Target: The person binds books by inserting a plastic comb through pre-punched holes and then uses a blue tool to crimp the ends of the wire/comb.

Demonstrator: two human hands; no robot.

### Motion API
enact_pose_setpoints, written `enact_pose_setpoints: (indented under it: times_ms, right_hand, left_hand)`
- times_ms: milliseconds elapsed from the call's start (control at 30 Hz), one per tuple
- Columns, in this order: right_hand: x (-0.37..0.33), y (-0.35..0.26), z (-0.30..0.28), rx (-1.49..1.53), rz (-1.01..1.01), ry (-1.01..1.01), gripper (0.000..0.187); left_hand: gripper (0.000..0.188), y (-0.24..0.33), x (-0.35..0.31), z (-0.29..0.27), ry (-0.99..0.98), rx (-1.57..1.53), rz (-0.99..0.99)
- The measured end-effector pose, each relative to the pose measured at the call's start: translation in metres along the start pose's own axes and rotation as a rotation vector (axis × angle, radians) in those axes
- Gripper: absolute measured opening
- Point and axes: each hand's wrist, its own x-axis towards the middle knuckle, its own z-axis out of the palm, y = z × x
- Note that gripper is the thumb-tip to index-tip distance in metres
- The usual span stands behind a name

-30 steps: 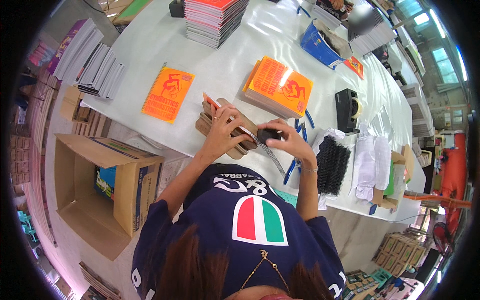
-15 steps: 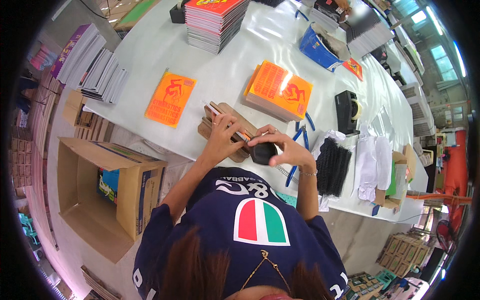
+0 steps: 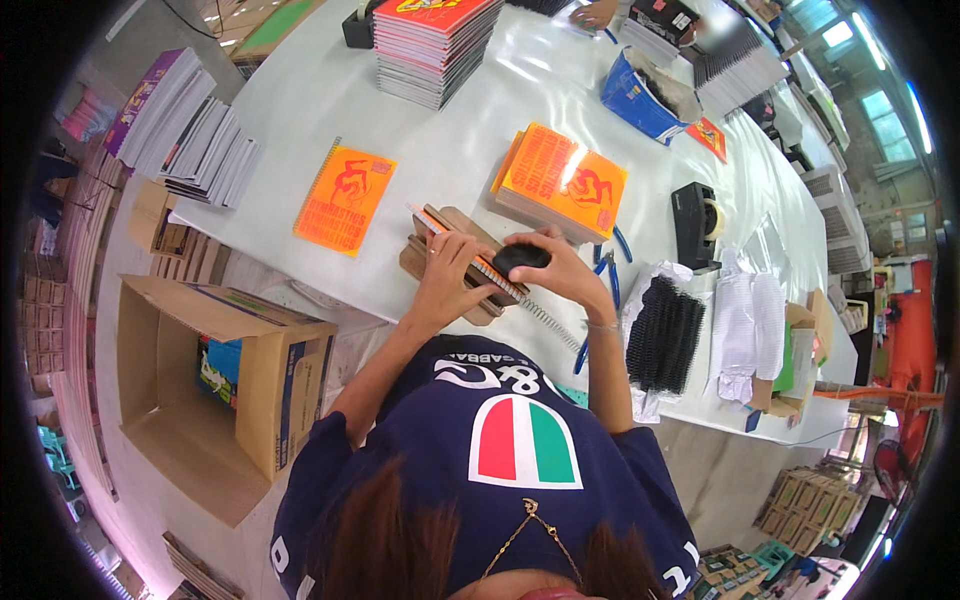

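A wooden holder (image 3: 412, 266) lies at the table's near edge with a notebook (image 3: 428, 217) standing in it, its orange-edged spine upward. My left hand (image 3: 446, 278) pinches this notebook from the near side, fingers over its top edge. A silvery wire coil (image 3: 545, 320) runs along the spine and sticks out past its right end, toward me. Closed round a black, rounded block-like object (image 3: 522, 258), my right hand (image 3: 570, 268) presses it at the spine; its exact kind does not show. Left of the holder lies an orange spiral notebook (image 3: 346, 198).
Beyond my hands are a pile of orange notebooks (image 3: 565, 180), blue pliers (image 3: 612, 270) and a tape dispenser (image 3: 692, 225). Black coils (image 3: 664, 335) lie on the right. A blue bin (image 3: 640, 95) and a taller stack (image 3: 435, 55) stand farther back. Another person's hand (image 3: 597, 14) shows at the far side.
My right hand has moved up and away from me with the black object, now against the spine. The wire coil has come into fuller view. Another person's hand has appeared at the far side.
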Motion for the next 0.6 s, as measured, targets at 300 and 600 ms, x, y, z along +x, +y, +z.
enact_pose_setpoints:
  times_ms: [300, 600]
  right_hand:
    - [-0.010, -0.014, 0.002, 0.459, -0.202, -0.255, 0.083]
    - [-0.001, -0.023, -0.001, 0.240, -0.167, -0.189, 0.088]
  left_hand:
    - [0.071, 0.000, 0.005, -0.002, 0.003, -0.012, 0.001]
    - [0.087, 0.001, 0.004, -0.004, 0.015, 0.053, 0.014]
